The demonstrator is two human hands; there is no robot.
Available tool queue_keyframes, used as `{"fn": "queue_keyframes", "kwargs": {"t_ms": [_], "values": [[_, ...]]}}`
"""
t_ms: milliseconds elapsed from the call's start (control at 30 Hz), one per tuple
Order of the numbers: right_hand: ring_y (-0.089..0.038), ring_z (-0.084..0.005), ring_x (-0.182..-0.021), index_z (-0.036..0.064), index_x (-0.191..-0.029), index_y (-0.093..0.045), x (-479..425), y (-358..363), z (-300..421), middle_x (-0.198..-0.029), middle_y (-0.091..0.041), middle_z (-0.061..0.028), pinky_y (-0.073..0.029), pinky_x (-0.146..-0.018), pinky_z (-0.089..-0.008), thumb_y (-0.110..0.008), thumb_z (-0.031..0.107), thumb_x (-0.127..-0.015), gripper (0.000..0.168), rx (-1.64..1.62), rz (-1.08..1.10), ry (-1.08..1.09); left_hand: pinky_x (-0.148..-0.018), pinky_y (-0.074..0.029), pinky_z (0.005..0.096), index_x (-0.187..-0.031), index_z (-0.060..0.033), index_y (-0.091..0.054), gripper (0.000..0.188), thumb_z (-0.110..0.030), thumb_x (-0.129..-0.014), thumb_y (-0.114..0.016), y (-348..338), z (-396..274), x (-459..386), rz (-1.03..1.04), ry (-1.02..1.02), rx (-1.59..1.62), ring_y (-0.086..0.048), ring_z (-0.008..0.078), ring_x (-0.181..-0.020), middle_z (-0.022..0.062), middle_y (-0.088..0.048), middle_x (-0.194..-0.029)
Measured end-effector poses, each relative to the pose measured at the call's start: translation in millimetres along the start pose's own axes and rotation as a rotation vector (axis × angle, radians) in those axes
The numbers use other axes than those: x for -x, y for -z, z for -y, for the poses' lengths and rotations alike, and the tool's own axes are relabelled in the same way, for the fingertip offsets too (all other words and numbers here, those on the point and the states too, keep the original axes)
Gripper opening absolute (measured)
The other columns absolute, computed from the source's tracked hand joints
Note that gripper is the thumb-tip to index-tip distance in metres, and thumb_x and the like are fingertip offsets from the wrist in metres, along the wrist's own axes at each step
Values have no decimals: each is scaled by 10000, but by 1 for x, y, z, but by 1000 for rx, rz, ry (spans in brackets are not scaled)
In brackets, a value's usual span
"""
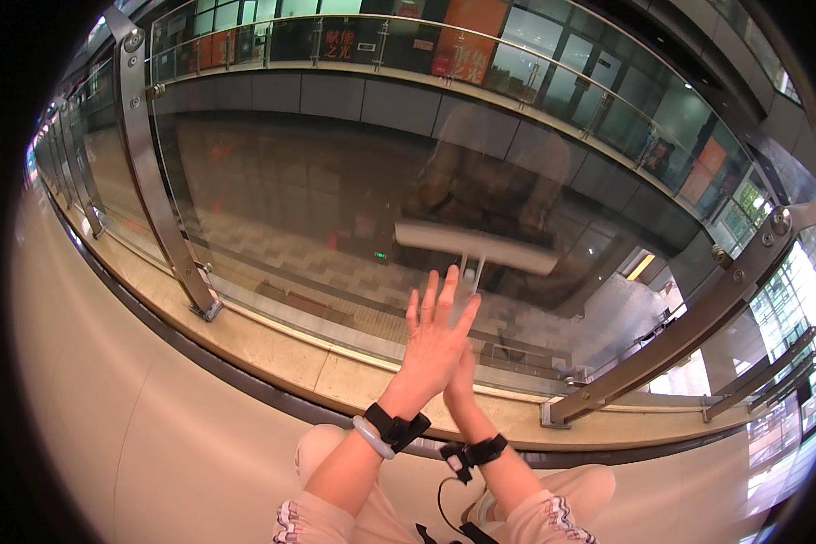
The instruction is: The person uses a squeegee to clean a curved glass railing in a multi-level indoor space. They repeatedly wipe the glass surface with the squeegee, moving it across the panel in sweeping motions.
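Observation:
A window squeegee (pixel 479 249) with a wide pale head lies against the glass panel (pixel 272 204), slightly blurred. Its handle (pixel 472 272) runs down to my hands. My left hand (pixel 434 340) is in front, back towards me, its fingers straight and apart beside the handle. Behind it my right hand (pixel 460 374) is mostly covered; it is at the handle's lower end and appears to grip it, though its fingers are hidden. Both wrists wear black straps, and a pale bangle (pixel 374 437) sits on the left one.
Metal posts, one on the left (pixel 156 170) and one on the right (pixel 680 333), flank the panel. A stone ledge (pixel 299 357) runs along its foot. My bent knees (pixel 323 449) are close to it. A cable (pixel 440 503) hangs from the right strap. Beyond the glass is a drop to a lower floor.

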State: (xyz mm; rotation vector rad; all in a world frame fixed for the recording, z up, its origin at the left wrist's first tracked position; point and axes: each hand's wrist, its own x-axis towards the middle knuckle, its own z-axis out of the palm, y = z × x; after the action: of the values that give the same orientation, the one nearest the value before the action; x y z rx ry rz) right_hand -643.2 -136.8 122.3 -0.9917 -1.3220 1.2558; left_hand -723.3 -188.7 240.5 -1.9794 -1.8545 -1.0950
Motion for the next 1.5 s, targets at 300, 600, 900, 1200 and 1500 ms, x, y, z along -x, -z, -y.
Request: {"fn": "queue_keyframes", "kwargs": {"t_ms": [300, 600, 900, 1200, 1500], "values": [[-600, -124, -656, 0, -1020, -584, 81, 1, -45, -761, -614, -75, -497, -546, -278, -621, 259, -936, 275, -142, 13, -376, -1123, -202, 570, -1389, -135, -455, 724, -113, -737, -769, 4, 4, 8, -25, -5, 9, -229, 384, -1413, 183, -240, -1497], [-528, -214, -1089, -10, -1326, -329, -17, -4, 81, -1153, -493, -135, -457, -915, -328, -566, 74, -908, 488, -156, 290, 45, -839, -513, 428, -1301, -12, -452, 494, -356, -965, -566, -1, 21, 9, 113, 414, 666, -632, 408, -960, 278, -541, -1173], [-389, -407, -1118, 14, -1421, -347, 24, 39, 99, -1218, -407, -238, -379, -987, -444, -605, 33, -745, 724, 755, 268, 486, -737, -553, 334, -1175, 4, -526, 330, -265, -986, -556, -17, 0, 17, 91, 578, 937, -665, 191, -881, 140, -660, -1008], [-524, -314, -1014, 23, -1190, -567, 18, 139, 103, -1058, -536, -154, -445, -908, -400, -587, 12, -756, 435, 736, 124, 557, -605, -492, 332, -1481, -46, -283, 564, -155, -977, -513, -37, 4, 30, -175, 456, 744, -567, 181, -603, 96, -606, -759], [-601, -307, -836, 1, -1120, -583, 28, 147, 108, -937, -562, -160, -497, -727, -393, -540, -20, -796, 328, 451, 176, 386, -584, -471, 331, -1542, -70, -212, 662, -108, -958, -522, -43, -23, 44, -187, 381, 551, -562, 201, -596, 105, -609, -732]]}}
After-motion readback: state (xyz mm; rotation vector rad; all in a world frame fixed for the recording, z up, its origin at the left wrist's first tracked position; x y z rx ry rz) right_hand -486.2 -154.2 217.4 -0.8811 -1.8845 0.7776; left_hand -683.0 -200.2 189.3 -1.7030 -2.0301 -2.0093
